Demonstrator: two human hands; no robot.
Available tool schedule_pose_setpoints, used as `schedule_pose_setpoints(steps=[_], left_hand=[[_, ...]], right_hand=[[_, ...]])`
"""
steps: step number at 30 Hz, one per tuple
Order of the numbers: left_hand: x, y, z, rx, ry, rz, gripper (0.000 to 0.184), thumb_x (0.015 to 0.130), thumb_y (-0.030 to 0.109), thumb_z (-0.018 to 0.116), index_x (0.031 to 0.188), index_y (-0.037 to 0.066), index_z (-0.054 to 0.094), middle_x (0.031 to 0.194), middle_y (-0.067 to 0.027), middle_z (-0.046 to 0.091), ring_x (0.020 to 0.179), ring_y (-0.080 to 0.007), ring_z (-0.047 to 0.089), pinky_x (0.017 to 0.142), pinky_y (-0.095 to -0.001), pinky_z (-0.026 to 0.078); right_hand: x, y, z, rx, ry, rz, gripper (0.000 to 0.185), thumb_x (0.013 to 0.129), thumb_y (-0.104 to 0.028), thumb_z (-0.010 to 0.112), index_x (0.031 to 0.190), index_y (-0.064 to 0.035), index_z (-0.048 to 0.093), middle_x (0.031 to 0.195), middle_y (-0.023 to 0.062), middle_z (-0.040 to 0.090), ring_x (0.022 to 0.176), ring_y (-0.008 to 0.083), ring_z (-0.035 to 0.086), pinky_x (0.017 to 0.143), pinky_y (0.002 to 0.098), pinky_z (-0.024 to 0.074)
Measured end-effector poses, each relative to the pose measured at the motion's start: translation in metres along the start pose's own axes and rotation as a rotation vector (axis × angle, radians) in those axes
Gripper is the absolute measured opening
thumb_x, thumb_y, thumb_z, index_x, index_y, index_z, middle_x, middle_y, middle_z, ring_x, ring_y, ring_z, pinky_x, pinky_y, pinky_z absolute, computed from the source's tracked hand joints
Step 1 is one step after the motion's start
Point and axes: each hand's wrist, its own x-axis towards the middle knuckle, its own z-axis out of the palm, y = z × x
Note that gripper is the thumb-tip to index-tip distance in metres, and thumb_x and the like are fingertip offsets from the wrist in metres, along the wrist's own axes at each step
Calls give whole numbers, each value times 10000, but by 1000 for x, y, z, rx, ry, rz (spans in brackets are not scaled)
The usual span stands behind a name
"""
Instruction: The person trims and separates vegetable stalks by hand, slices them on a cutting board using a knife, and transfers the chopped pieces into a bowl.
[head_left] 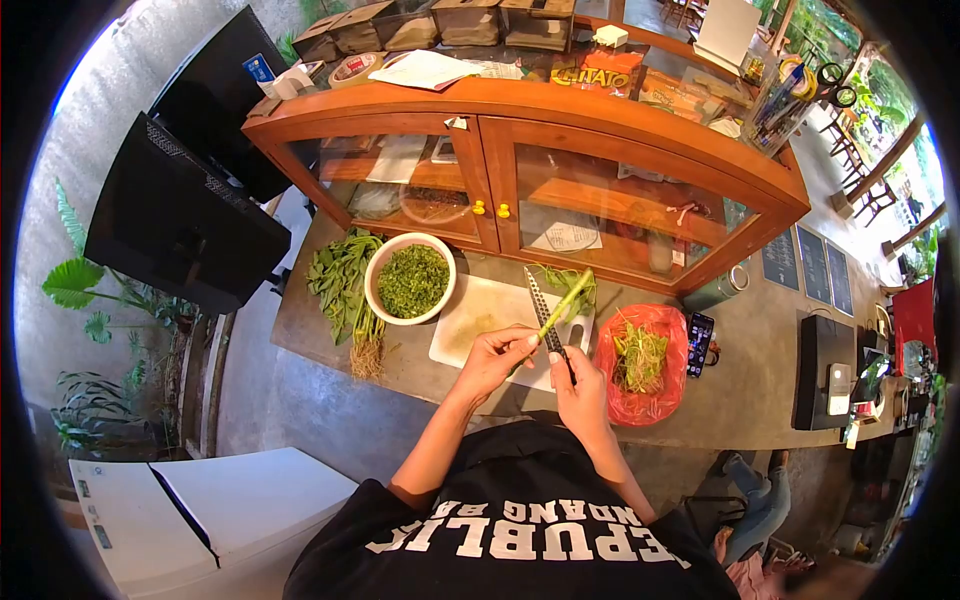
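Note:
My left hand [496,362] is closed around a green stalk [566,303], which slants up and away to the right. In my right hand [580,387] is a knife [541,303] with a dark patterned blade, its tip pointing away from me. Blade and stalk cross close together; whether they touch I cannot tell. Beneath them lies a white cutting board [468,318], with some leafy greens [552,275] at its far right. A white bowl [373,291] of chopped greens [413,281] stands left of the board. A red plastic bag [640,408] with plant trimmings [641,358] sits to the right.
Rooted leafy greens [343,285] lie left of the bowl. A wooden glass-door cabinet [497,190] borders the counter's far side. A phone [700,340] lies beside the red bag, and a metal canister [722,286] stands behind. Another person's legs [757,505] show at lower right.

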Motion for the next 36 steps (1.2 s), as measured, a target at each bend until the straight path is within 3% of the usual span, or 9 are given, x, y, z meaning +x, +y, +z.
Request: schedule_pose_setpoints(steps=[9,14,16,18,23,26,31,36], left_hand=[[9,0,2,-32,100,35,201,909,167,703,1008,-9,708,800,-34,654,684,-99,579,627,-230,461],[1,8,14,19,85,-58,172,926,162,682,964,-5,700,774,-24,646,654,-85,566,602,-219,434],[7,-3,11,-17,102,-10,164,931,157,673,953,-4,697,764,-24,642,646,-84,562,599,-221,436],[11,-3,8,-23,126,63,153,942,145,655,916,-3,686,743,-28,634,631,-85,555,598,-231,450],[7,-4,7,1,109,-12,191,944,172,659,876,-6,675,740,-35,633,634,-93,560,599,-241,470],[5,-5,8,-9,164,13,174,924,161,687,944,-11,707,726,-25,633,621,-77,553,593,-231,474],[1,-8,10,11,50,58,195,910,122,697,1040,-23,709,761,-34,642,624,-77,550,594,-226,471],[3,-6,10,-61,108,47,205,901,113,705,1057,-20,711,769,-34,650,629,-78,550,582,-217,452]], right_hand=[[-6,9,4,-55,11,-66,143,975,-130,580,965,10,610,608,7,520,549,57,464,495,251,370],[-2,1,1,12,46,-37,131,966,-118,587,970,12,610,596,26,521,525,68,456,484,263,363],[-5,-2,-2,-51,10,-12,162,937,-127,613,1005,20,622,625,154,596,518,260,603,497,346,433],[-10,2,0,-66,14,-21,162,937,-127,612,1003,20,622,618,150,594,514,253,603,493,342,430],[-9,-3,-2,-65,-18,12,169,939,-135,612,1008,19,619,633,180,593,526,283,616,492,362,427],[-9,0,1,-35,30,-23,175,941,-144,612,1009,17,617,636,191,587,513,288,597,493,371,425],[-2,-1,-3,-40,58,3,175,944,-156,609,1018,2,620,641,190,590,534,303,607,503,378,430],[-3,-5,-3,-51,42,22,162,946,-163,604,1016,-18,625,643,187,593,568,325,625,513,386,439]])
